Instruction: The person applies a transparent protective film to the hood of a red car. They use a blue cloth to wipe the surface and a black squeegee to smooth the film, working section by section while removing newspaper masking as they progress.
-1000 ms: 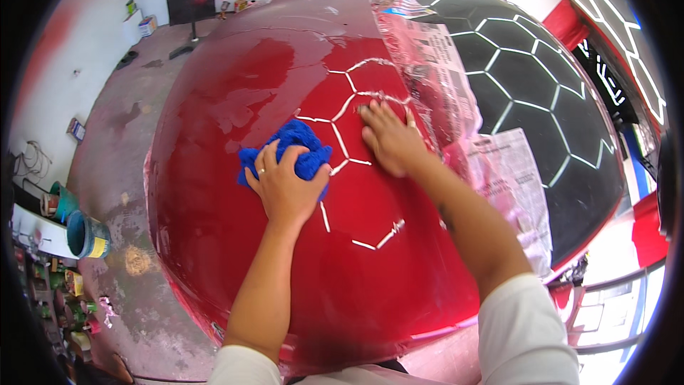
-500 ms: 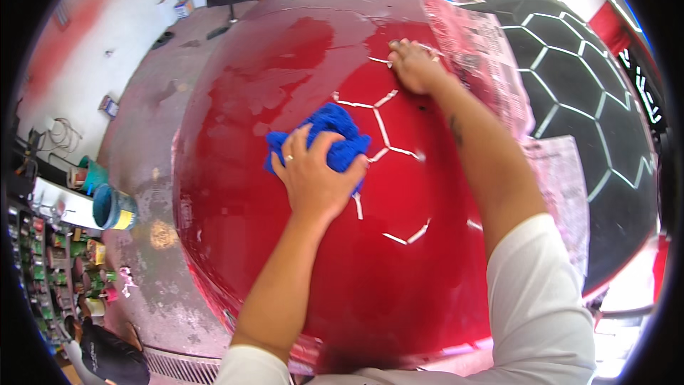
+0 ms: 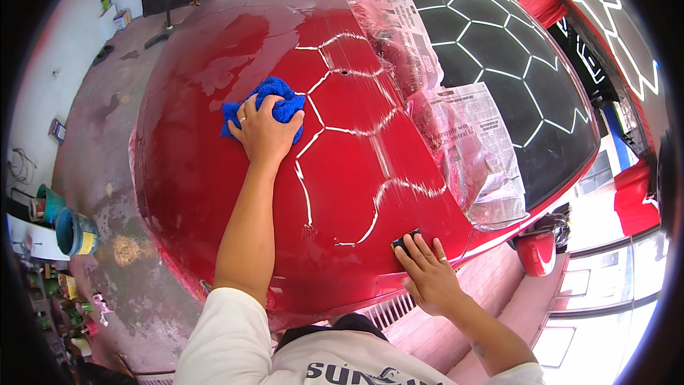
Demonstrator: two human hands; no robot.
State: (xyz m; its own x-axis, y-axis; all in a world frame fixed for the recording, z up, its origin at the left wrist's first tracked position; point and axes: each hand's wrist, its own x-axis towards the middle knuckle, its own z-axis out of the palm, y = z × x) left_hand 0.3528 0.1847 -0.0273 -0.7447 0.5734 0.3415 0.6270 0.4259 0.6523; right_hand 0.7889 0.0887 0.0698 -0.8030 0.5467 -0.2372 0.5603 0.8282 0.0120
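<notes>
A glossy red car hood fills the middle, mirroring white hexagonal lights. On its left part my left hand presses a crumpled blue cloth against the paint, fingers curled over it. Near the hood's right front edge lies my right hand, a ring on one finger. Under its fingertips a small black block rests on the red surface; most of it is covered, so its kind cannot be made out.
Newspaper and pinkish plastic sheeting border the dark windshield. A red side mirror sticks out at the right. Left, on the stained floor, a blue bucket stands beside a green one. Cans crowd the lower left.
My right hand has come from the hood's far right area back to its near right edge. My left hand stays on the blue cloth. The whole view has shifted.
</notes>
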